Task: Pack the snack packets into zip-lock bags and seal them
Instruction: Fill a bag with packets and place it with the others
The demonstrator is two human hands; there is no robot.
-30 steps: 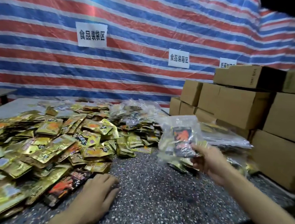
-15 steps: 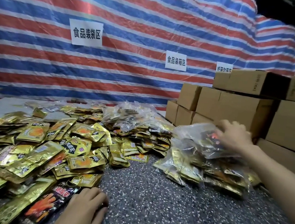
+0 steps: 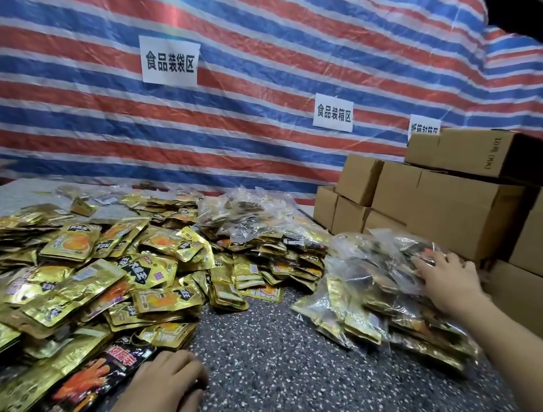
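Observation:
A wide heap of gold snack packets [image 3: 92, 262] covers the left half of the speckled table [image 3: 293, 379]. A black and red packet [image 3: 98, 376] lies at its near edge, and my left hand [image 3: 161, 394] rests flat beside it, fingers relaxed. On the right sits a pile of filled clear zip-lock bags [image 3: 371, 297]. My right hand [image 3: 446, 278] lies on top of that pile with straight, spread fingers, touching the topmost bag and gripping nothing. More filled bags [image 3: 248, 213] lie at the back of the heap.
Stacked cardboard boxes [image 3: 461, 208] stand at the right, close behind the bag pile. A striped red, white and blue tarp [image 3: 246, 65] with paper signs hangs behind the table. Bare table surface shows between my hands.
My right hand carried a filled bag rightward and set it on the bag pile; it now lies flat on top. The left hand stayed near the black packet.

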